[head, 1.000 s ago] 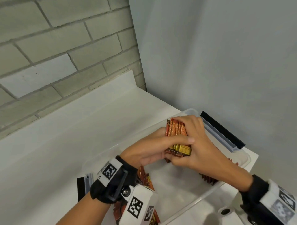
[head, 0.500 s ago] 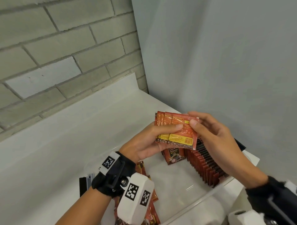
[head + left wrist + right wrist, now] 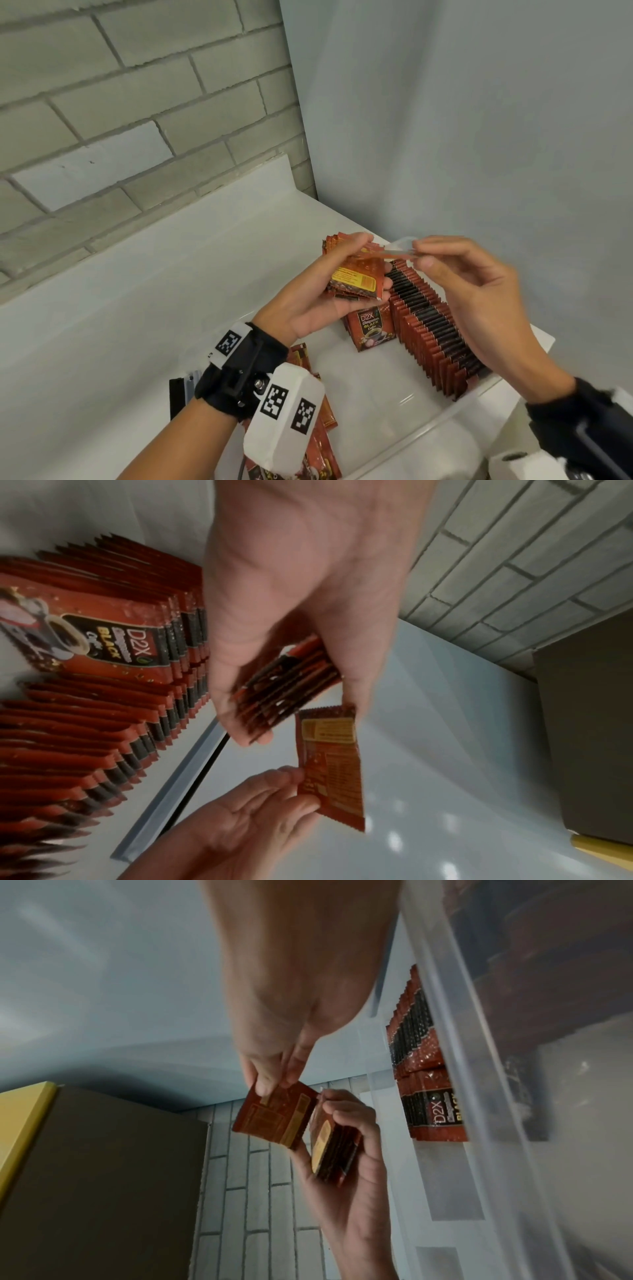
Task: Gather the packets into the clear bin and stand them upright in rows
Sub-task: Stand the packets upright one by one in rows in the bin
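Above the clear bin [image 3: 428, 425], my left hand [image 3: 373, 263] grips a stack of red coffee packets [image 3: 356, 277], their yellow-labelled backs facing up. My right hand [image 3: 421, 253] pinches one single packet [image 3: 394, 253] by its end, just right of the stack; this packet [image 3: 332, 767] shows clearly in the left wrist view and again in the right wrist view [image 3: 274, 1118]. A long row of upright packets [image 3: 435, 325] stands along the bin's right wall. A shorter second row [image 3: 371, 329] stands beside it. Loose packets [image 3: 318, 411] lie at the bin's near left, partly hidden by my wrist camera.
The bin sits on a white counter [image 3: 154, 291] in a corner between a brick wall [image 3: 137, 102] and a grey panel [image 3: 479, 137]. A black and grey strip [image 3: 181, 390] lies left of the bin. A brown box with a yellow edge [image 3: 599, 723] stands further off.
Both hands held the stack low in the bin a second ago. The stack has risen, and my right hand has drawn one packet off it to the right.
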Action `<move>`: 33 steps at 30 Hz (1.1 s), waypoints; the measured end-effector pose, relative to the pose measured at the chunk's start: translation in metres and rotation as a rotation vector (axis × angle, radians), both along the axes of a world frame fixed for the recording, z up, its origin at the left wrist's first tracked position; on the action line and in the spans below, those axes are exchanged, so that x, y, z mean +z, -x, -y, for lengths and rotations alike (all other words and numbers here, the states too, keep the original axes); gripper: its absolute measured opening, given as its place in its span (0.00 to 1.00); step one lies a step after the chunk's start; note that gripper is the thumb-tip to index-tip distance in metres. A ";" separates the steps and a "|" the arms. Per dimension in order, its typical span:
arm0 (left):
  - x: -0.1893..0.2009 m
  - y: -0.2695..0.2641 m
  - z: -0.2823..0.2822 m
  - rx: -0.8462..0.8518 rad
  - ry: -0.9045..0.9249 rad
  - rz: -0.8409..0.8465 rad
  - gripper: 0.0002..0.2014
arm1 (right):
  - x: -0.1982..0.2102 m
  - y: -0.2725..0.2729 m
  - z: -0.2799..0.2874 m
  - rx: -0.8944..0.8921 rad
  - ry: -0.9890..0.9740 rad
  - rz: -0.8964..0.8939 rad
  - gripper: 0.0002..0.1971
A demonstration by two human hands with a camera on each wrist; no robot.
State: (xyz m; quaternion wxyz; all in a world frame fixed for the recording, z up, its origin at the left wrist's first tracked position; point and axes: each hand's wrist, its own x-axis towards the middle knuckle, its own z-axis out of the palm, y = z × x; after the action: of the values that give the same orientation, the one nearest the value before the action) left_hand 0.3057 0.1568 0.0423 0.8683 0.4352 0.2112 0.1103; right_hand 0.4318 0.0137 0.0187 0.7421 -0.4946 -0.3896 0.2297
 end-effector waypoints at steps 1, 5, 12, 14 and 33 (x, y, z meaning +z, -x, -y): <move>0.000 0.000 -0.001 0.022 0.034 0.036 0.06 | -0.001 0.000 0.000 0.016 0.010 0.037 0.10; -0.003 0.001 -0.007 0.117 0.057 0.153 0.16 | -0.003 0.001 0.000 0.116 0.078 0.095 0.11; -0.004 0.000 -0.008 0.231 -0.056 0.230 0.22 | -0.004 0.000 -0.003 0.206 0.156 -0.076 0.31; -0.005 -0.001 -0.007 0.251 -0.069 0.259 0.23 | 0.000 0.003 -0.005 0.242 0.207 -0.136 0.38; -0.004 -0.003 -0.011 0.398 0.060 0.372 0.20 | 0.016 -0.015 0.000 0.031 0.373 -0.112 0.10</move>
State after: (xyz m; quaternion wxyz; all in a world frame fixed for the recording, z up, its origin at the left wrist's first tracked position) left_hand 0.3087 0.1678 0.0386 0.8659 0.3313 0.1328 0.3505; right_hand 0.4470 0.0135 0.0343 0.6546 -0.6037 -0.3060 0.3367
